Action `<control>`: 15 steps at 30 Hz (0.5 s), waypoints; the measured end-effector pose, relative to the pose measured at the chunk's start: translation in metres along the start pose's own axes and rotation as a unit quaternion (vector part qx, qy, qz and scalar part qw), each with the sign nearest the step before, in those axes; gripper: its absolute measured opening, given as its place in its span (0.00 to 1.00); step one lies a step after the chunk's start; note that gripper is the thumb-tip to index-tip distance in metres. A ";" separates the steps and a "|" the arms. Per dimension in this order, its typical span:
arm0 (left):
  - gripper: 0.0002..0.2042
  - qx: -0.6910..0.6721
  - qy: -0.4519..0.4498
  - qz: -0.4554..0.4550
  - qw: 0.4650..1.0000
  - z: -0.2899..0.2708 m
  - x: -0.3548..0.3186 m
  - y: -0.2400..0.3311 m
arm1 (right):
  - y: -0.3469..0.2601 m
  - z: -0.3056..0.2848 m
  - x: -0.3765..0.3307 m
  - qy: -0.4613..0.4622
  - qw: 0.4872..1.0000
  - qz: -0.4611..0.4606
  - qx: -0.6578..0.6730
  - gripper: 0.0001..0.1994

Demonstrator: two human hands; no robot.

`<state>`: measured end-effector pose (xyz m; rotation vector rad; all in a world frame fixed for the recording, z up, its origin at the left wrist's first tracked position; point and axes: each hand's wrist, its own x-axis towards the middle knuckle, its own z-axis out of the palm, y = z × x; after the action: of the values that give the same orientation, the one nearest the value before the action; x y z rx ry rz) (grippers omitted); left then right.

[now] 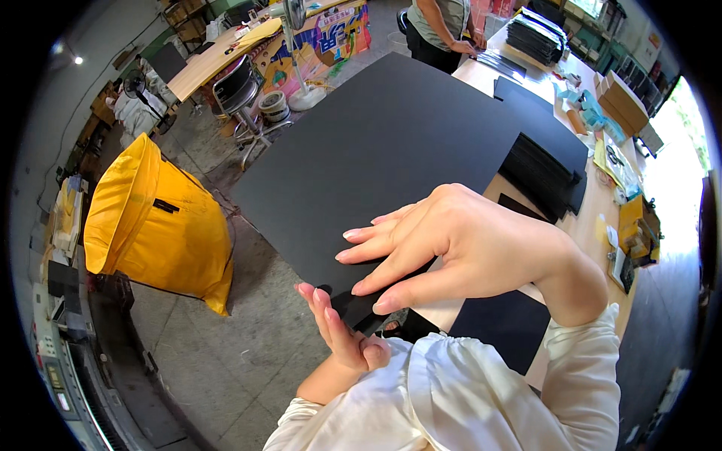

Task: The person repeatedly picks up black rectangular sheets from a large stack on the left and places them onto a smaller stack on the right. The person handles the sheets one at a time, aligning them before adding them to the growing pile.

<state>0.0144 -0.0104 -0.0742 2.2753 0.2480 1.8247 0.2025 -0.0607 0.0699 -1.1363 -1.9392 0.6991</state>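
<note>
A large matte black sheet (376, 143) stretches out in front of me, its near edge bent or folded in shadow under my hands. My right hand (466, 248) lies over the near part of it, fingers spread and fingertips on or just above the surface. Lower down, my left hand (342, 331) is at the sheet's near left corner. Its fingers point up past the edge and the thumb curls in, with dark material between them; how much it grips is partly hidden. Another black sheet (500, 327) lies on the pale table (445, 312) below my right wrist.
A stack of black sheets (538, 177) sits on the table to the right, with cardboard boxes (623, 101) and a yellow box (638, 229) beyond. A big yellow sack (169, 218) stands on the floor at left. A person (444, 30) works at the table's far end.
</note>
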 end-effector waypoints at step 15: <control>0.43 -0.094 -0.040 -0.185 0.977 -0.007 -0.040 0.003 | -0.001 0.001 0.002 0.007 1.000 0.018 -0.006 0.12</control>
<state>-0.0014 -0.0235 -0.1095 2.0080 0.4348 1.4971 0.2009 -0.0598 0.0711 -1.1832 -1.9179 0.6975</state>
